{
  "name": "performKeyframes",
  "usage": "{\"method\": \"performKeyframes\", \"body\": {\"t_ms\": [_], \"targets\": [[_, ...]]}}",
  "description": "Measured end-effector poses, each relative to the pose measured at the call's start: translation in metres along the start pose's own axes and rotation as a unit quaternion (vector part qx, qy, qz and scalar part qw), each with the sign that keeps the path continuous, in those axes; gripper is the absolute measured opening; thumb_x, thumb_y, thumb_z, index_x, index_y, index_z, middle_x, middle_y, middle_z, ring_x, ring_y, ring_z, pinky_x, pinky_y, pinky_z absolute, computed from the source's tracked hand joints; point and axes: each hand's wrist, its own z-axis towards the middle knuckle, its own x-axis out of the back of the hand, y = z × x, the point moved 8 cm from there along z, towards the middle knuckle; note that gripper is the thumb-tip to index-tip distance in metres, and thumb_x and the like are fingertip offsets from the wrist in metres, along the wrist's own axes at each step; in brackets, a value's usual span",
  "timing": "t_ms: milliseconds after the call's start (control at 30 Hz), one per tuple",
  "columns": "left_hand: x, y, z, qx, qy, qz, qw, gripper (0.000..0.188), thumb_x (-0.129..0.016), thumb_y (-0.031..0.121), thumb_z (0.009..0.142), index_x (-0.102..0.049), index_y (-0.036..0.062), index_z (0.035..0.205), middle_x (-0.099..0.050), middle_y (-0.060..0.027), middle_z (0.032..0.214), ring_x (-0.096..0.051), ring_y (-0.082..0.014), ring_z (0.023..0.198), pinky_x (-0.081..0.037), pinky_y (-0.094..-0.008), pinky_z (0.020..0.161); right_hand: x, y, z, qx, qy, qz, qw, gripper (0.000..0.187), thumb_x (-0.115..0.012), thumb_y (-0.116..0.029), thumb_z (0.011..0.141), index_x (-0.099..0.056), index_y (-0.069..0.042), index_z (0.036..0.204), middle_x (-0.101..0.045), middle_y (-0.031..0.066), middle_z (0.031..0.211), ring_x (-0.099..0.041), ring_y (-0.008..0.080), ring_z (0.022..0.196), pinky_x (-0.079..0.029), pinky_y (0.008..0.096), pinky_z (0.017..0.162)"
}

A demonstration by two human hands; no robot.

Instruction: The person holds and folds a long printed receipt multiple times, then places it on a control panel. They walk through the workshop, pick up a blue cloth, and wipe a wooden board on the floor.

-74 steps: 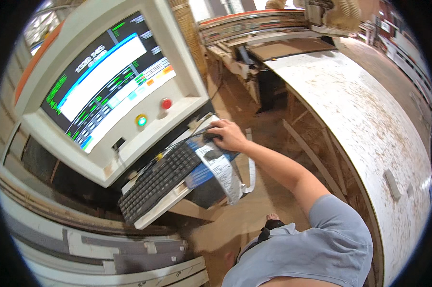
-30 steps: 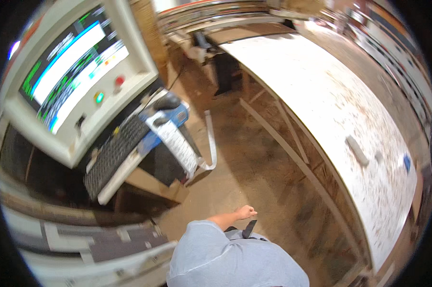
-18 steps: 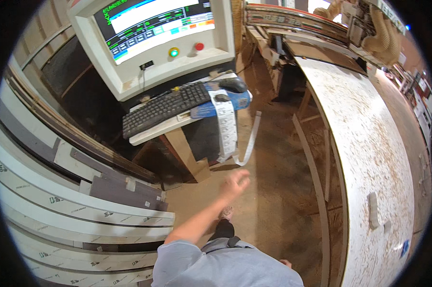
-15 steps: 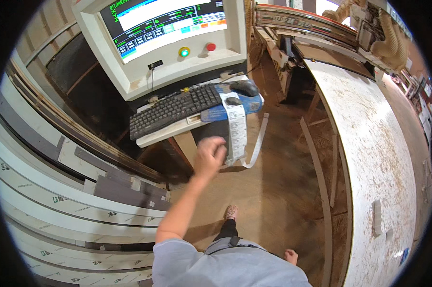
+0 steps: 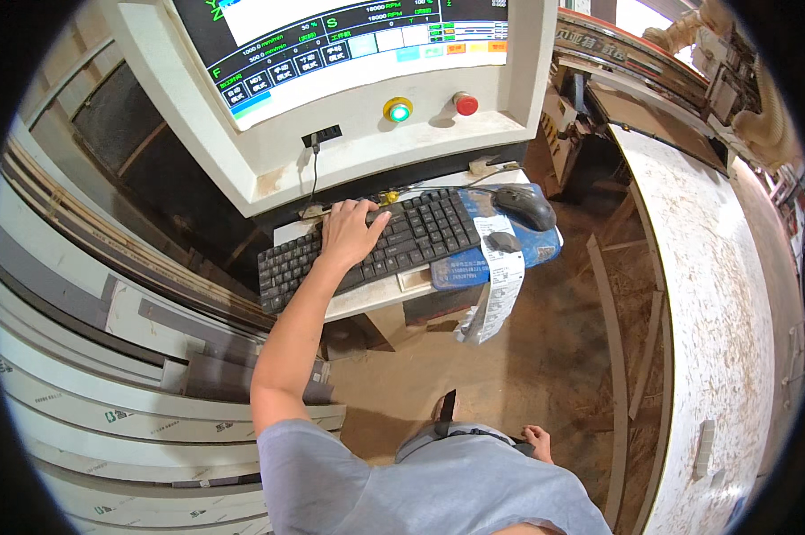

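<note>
Brown workshop floor [image 5: 393, 379] lies nearest, with stacked pale panels [image 5: 152, 428] along its left and a long white board [image 5: 714, 267] at its right. Low beside the person's hip hangs the right grip [image 5: 536, 441], apparently loosely curled and well apart from the tabletop [image 5: 358, 303]; whether it holds anything cannot be told. Ahead, the left grip [image 5: 353, 234] rests palm-down on the left-middle part of a black keyboard [image 5: 420, 232], fingers spread and slightly bent, clasping nothing. So the keyboard is directly beneath that grip, by far the nearer one; its long axis slants from lower left to upper right, across the forearm's line, with most keys to the grip's right. Its near side runs close to the tabletop's front edge, leaving the open room toward the person, above the floor. By its right end, a blue mat [image 5: 545, 248] bears a black mouse [image 5: 523, 208] and a paper strip [image 5: 507, 278] drooping past that edge. Close behind rises a pale console [image 5: 367, 160] with a lit screen [image 5: 375, 45]; farthest, beyond the board, stands a machine gantry [image 5: 616, 45]
</note>
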Motion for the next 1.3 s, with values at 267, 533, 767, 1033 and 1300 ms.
{"method": "performKeyframes", "body": {"t_ms": [267, 533, 767, 1033, 1300], "targets": [[0.012, -0.003, 0.007, -0.010, 0.037, -0.033, 0.999, 0.029, -0.052, 0.033, 0.085, -0.058, 0.0104, 0.102, -0.054, -0.0124, 0.110, -0.050, -0.0309, 0.101, -0.040, -0.0412, 0.087, 0.015, -0.023, 0.022, 0.009, 0.003, -0.123, 0.992, 0.021, -0.058, -0.014, 0.081, -0.064, 0.003, 0.093, -0.066, 0.0090, 0.080, -0.060, 0.0123, 0.069, -0.049, 0.0258, 0.061], [-0.011, -0.018, 0.030, 0.079, -0.109, -0.092, 0.987, 0.028, -0.048, 0.032, 0.087, -0.062, 0.0105, 0.099, -0.064, -0.0088, 0.086, -0.059, -0.0271, 0.085, -0.045, -0.0383, 0.074, 0.029, -0.025, 0.057, -0.016, 0.009, -0.105, 0.994, 0.022, -0.057, -0.014, 0.081, -0.065, 0.001, 0.095, -0.066, 0.0077, 0.078, -0.060, 0.0134, 0.065, -0.049, 0.0262, 0.059], [-0.004, -0.013, 0.045, 0.047, -0.010, -0.101, 0.994, 0.023, -0.050, 0.026, 0.086, -0.064, 0.0130, 0.099, -0.065, -0.0123, 0.092, -0.062, -0.0288, 0.085, -0.048, -0.0373, 0.073, 0.014, -0.028, 0.055, -0.004, 0.011, -0.149, 0.989, 0.023, -0.057, -0.016, 0.081, -0.065, 0.000, 0.096, -0.066, 0.0082, 0.078, -0.061, 0.0137, 0.065, -0.049, 0.0266, 0.060], [-0.041, 0.035, 0.075, -0.051, -0.078, 0.071, 0.993, 0.017, -0.059, 0.023, 0.080, -0.065, 0.0109, 0.090, -0.065, -0.0115, 0.084, -0.063, -0.0290, 0.079, -0.050, -0.0405, 0.067, -0.002, -0.010, 0.055, -0.011, -0.005, -0.118, 0.993, 0.022, -0.059, -0.017, 0.080, -0.065, 0.000, 0.093, -0.066, 0.0084, 0.076, -0.059, 0.0133, 0.062, -0.048, 0.0268, 0.058], [-0.042, 0.044, 0.074, -0.098, -0.030, 0.051, 0.993, 0.015, -0.061, 0.018, 0.071, -0.056, 0.0077, 0.082, -0.061, -0.0133, 0.076, -0.060, -0.0321, 0.075, -0.047, -0.0430, 0.064, -0.001, 0.000, 0.040, -0.070, 0.033, -0.105, 0.991, 0.023, -0.060, -0.021, 0.079, -0.066, -0.003, 0.093, -0.067, 0.0083, 0.080, -0.062, 0.0144, 0.068, -0.049, 0.0282, 0.062]]}}
